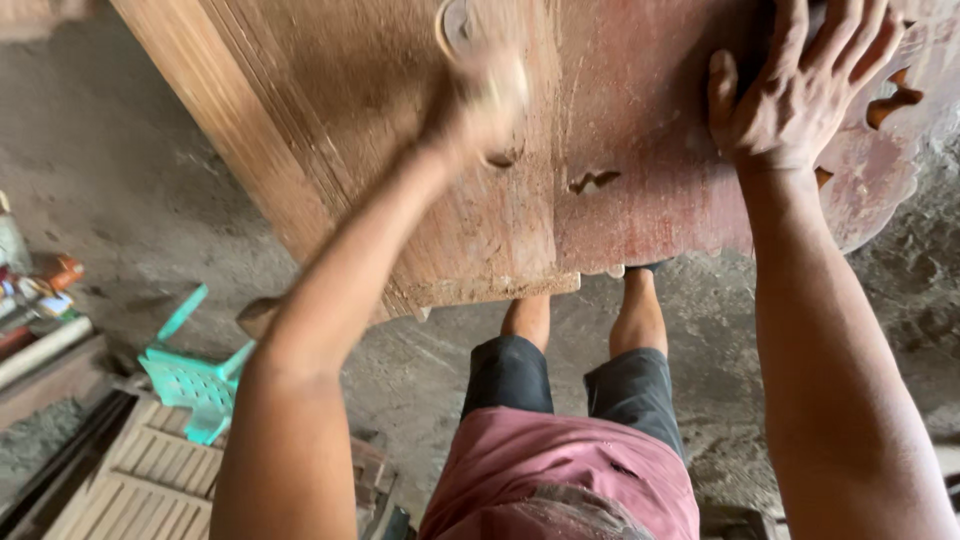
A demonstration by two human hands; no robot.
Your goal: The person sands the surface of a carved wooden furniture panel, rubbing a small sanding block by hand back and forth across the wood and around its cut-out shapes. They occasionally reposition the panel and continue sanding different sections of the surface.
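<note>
A large wooden panel [330, 130] with a reddish carved part [650, 150] on its right fills the top of the view. My left hand [480, 100] is blurred with motion over the panel's middle and seems closed on a small pad or block, unclear which. My right hand [800, 85] lies flat on the reddish carved part near its scalloped edge, fingers spread. Cut-out holes [594, 181] show in the wood between my hands.
Below the panel stand my bare legs [580, 320] on a dusty concrete floor [120, 180]. A green plastic stool [195, 375] lies tipped at the left, above slatted wooden pieces [140, 480]. Tools and a pipe [40, 345] lie at the far left edge.
</note>
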